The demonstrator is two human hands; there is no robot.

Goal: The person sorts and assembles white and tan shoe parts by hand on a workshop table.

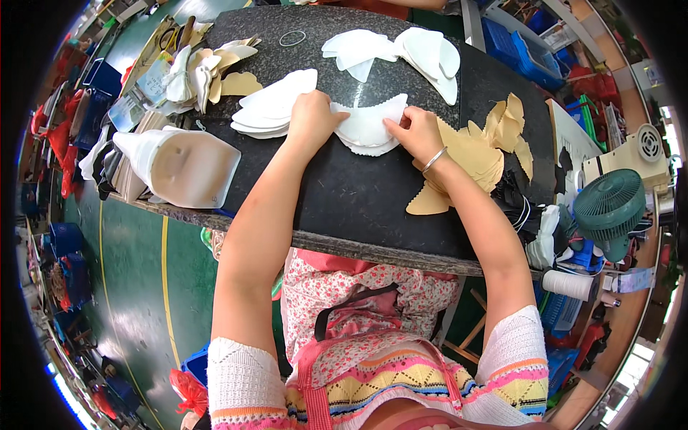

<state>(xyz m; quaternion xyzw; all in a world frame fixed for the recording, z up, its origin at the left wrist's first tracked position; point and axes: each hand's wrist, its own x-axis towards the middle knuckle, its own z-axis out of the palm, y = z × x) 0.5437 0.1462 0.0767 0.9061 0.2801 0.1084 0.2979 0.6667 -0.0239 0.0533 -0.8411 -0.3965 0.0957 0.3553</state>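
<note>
Fingers on both hands look pinched on the scalloped white pieces [367, 131], left hand [310, 120] at one corner, right hand [421, 133] at the other. Head view, only feed I have: pieces sit between the hands over the dark tabletop [344, 204]. Undersides hidden, so I can't tell how many layers each pinch catches. If just the top one, I'd expect the rest to slide out of line. Left knuckles overlap the white stack [272, 104]; contact unclear, but a sideways pull could fan it. Right forearm crosses the tan pieces [481, 159]; dropping the elbow could sweep them toward the near edge. Bracelet [434, 159] might snag one too.
</note>
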